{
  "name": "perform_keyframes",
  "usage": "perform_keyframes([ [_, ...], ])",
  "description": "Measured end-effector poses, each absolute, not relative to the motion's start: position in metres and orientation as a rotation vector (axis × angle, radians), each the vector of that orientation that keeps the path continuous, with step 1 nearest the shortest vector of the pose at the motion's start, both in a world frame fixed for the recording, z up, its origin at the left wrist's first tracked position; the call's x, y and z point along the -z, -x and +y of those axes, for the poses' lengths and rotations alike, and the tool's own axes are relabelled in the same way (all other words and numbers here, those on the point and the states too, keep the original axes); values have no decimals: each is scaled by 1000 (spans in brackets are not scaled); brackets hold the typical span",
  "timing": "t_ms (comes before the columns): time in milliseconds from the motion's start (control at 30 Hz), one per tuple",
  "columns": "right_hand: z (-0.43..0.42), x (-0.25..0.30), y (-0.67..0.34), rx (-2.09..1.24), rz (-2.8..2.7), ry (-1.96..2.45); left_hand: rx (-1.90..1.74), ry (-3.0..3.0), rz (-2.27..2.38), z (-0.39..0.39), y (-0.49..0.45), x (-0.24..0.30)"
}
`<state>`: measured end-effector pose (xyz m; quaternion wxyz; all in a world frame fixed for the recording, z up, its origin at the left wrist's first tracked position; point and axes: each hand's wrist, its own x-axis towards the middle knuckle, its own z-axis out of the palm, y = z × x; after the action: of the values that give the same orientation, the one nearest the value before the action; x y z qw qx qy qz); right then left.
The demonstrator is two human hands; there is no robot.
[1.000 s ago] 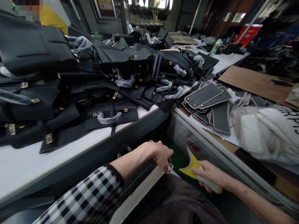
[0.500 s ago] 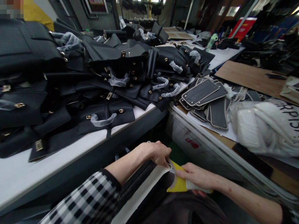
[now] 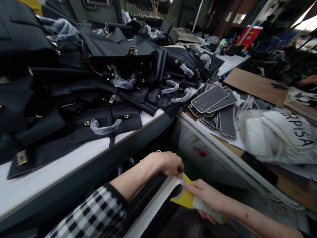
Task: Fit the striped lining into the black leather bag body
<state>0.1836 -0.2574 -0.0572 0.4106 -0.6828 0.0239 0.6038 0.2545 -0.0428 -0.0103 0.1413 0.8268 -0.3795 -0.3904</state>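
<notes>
My left hand is closed on the far end of a black piece with a pale strip along it, which runs down toward my lap. Its fingertips are mostly hidden from me. Held in my right hand is a yellow flat blade with a white-wrapped handle. The blade's curved edge lies against the end of the black piece, just below my left fingers. Dark cloth covers my lap beneath both hands.
Black handbags with gold fittings and plastic-wrapped handles are heaped on the white table at left. On the right bench lie dark pale-edged panels and a plastic-wrapped white bundle. Another person's hand shows at far right.
The yellow blade and my right hand have shifted slightly lower, and the blade is tilted more. My left hand stays at the strip's end. The view has turned a little right.
</notes>
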Motion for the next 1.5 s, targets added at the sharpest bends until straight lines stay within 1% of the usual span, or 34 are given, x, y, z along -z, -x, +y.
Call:
perform_keyframes([
  [300,-242,61,-170,-1439,227,1664,1059,-2447,-1149,-41,-260,15],
  [500,-239,67,-164,-1368,236,1634,1053,-2424,-1201,-42,-268,15],
  [900,-213,59,-155,-1293,308,1607,1129,-2341,-1088,-39,-279,19],
  [1033,-201,56,-157,-1300,311,1571,1059,-2331,-1050,-28,-280,19],
  [1300,-194,64,-141,-1308,391,1498,930,-2530,-757,-16,-263,0],
  [1500,-187,61,-135,-1287,453,1412,1122,-2735,-577,-49,-247,-15],
])
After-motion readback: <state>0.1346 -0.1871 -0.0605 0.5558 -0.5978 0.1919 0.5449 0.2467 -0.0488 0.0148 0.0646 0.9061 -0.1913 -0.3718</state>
